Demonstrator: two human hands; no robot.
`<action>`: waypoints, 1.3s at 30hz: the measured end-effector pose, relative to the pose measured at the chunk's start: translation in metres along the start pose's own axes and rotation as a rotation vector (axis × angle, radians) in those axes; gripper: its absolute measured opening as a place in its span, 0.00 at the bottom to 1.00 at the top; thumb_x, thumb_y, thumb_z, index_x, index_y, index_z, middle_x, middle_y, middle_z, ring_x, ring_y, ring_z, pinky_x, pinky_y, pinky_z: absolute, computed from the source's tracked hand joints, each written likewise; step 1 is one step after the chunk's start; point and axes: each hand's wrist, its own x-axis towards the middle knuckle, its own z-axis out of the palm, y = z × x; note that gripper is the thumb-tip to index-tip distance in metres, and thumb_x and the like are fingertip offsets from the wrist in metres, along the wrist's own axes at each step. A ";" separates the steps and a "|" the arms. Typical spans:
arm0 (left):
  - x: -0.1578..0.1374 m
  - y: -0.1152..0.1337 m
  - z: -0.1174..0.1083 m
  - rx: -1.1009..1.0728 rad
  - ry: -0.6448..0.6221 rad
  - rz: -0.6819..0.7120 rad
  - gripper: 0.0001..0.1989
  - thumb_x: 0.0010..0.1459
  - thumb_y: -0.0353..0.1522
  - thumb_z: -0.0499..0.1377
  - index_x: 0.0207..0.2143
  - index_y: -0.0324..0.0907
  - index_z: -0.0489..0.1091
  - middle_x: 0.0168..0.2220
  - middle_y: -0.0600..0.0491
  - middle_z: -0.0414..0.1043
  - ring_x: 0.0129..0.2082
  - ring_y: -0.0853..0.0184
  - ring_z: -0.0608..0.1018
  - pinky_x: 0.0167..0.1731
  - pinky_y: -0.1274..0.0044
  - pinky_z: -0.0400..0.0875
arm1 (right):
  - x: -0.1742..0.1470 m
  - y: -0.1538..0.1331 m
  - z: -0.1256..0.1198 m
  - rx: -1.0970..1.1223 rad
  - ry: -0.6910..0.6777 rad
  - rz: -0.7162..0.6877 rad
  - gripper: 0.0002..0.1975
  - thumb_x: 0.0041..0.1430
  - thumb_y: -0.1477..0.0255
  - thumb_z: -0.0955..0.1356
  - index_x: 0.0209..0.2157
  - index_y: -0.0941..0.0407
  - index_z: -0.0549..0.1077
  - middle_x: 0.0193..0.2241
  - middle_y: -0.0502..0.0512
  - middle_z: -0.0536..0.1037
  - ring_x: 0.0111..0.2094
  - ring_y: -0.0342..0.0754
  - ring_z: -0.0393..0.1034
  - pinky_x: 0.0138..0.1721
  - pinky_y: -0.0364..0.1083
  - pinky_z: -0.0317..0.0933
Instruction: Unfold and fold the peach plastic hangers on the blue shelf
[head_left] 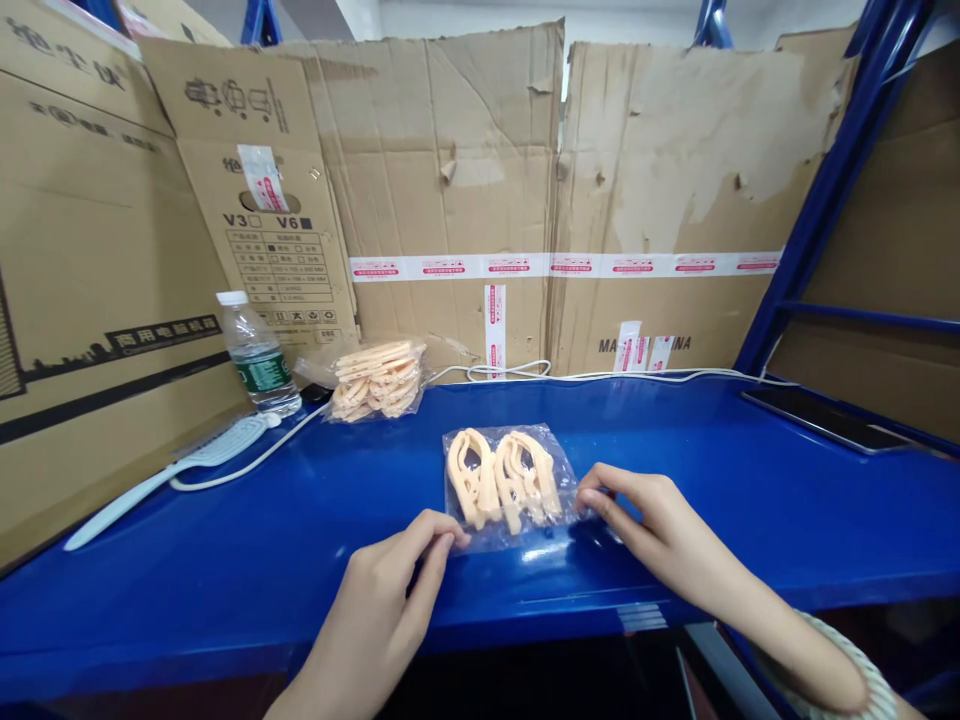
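Note:
A clear plastic bag (536, 545) lies flat on the blue tabletop in front of me. Inside it, side by side, are two peach-coloured plastic pieces (487, 490) that look like folded travel hangers. My left hand (390, 590) pinches the bag's lower left corner between thumb and fingertips. At the right edge, my right hand (652, 515) is closed in a pinch on the same bag. Farther back on the left sits a stack of similar peach pieces (381, 380) in clear wrapping, apart from both hands.
A water bottle (256, 355) and a pale blue hairbrush (180, 470) are at the left. A white cable (600, 377) runs along the back, below cardboard panels (450, 180). A dark flat tablet-like device (825, 418) lies at the right, near the blue rack post (817, 190).

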 end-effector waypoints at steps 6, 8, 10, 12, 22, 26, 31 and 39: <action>-0.007 0.003 0.003 0.032 0.066 0.015 0.10 0.64 0.29 0.50 0.46 0.47 0.66 0.36 0.56 0.73 0.27 0.74 0.76 0.28 0.84 0.71 | -0.004 -0.004 0.005 0.041 0.004 0.041 0.04 0.64 0.72 0.61 0.37 0.54 0.66 0.24 0.46 0.70 0.25 0.42 0.65 0.28 0.41 0.57; -0.007 0.000 0.007 0.086 0.104 0.027 0.11 0.64 0.28 0.50 0.47 0.46 0.65 0.44 0.52 0.70 0.27 0.74 0.76 0.29 0.82 0.71 | -0.004 -0.002 0.008 -0.001 0.033 0.040 0.06 0.63 0.73 0.61 0.42 0.53 0.62 0.22 0.44 0.67 0.22 0.42 0.63 0.27 0.41 0.57; -0.009 -0.002 0.011 0.136 0.113 0.051 0.10 0.64 0.27 0.49 0.44 0.45 0.67 0.49 0.49 0.66 0.26 0.75 0.74 0.28 0.81 0.70 | -0.005 0.001 0.010 -0.041 0.074 0.024 0.09 0.63 0.73 0.61 0.45 0.53 0.59 0.21 0.43 0.65 0.22 0.42 0.61 0.26 0.41 0.57; -0.011 -0.003 0.014 0.172 0.091 0.082 0.10 0.64 0.26 0.48 0.40 0.45 0.68 0.49 0.49 0.66 0.26 0.74 0.74 0.27 0.80 0.69 | -0.008 0.005 0.011 -0.086 0.088 0.003 0.05 0.64 0.73 0.61 0.41 0.53 0.60 0.24 0.45 0.66 0.24 0.43 0.62 0.28 0.42 0.58; -0.013 0.001 0.010 0.237 -0.030 0.276 0.12 0.62 0.21 0.47 0.39 0.41 0.67 0.35 0.51 0.71 0.35 0.66 0.74 0.35 0.75 0.72 | -0.017 0.017 -0.002 -0.215 0.072 -0.101 0.10 0.67 0.72 0.58 0.37 0.54 0.70 0.32 0.52 0.73 0.33 0.46 0.68 0.34 0.45 0.62; -0.018 0.002 0.001 0.310 -0.036 0.338 0.11 0.62 0.22 0.48 0.41 0.40 0.67 0.38 0.49 0.74 0.45 0.61 0.74 0.40 0.74 0.74 | -0.023 0.000 -0.016 -0.299 0.318 -0.256 0.15 0.65 0.78 0.59 0.52 0.56 0.65 0.42 0.58 0.73 0.43 0.49 0.67 0.41 0.47 0.63; -0.026 -0.002 -0.004 0.407 -0.072 0.369 0.11 0.62 0.25 0.51 0.45 0.40 0.69 0.44 0.48 0.74 0.53 0.60 0.71 0.49 0.72 0.73 | -0.032 -0.019 -0.011 -0.475 0.051 -0.383 0.16 0.63 0.79 0.59 0.52 0.57 0.66 0.44 0.59 0.74 0.46 0.53 0.66 0.45 0.52 0.62; -0.026 0.001 0.000 0.461 -0.023 0.467 0.12 0.59 0.27 0.54 0.45 0.39 0.72 0.43 0.50 0.77 0.45 0.61 0.77 0.46 0.71 0.75 | -0.013 -0.002 -0.011 -0.635 -0.245 -0.185 0.18 0.62 0.74 0.58 0.52 0.53 0.68 0.51 0.57 0.71 0.52 0.57 0.62 0.51 0.61 0.57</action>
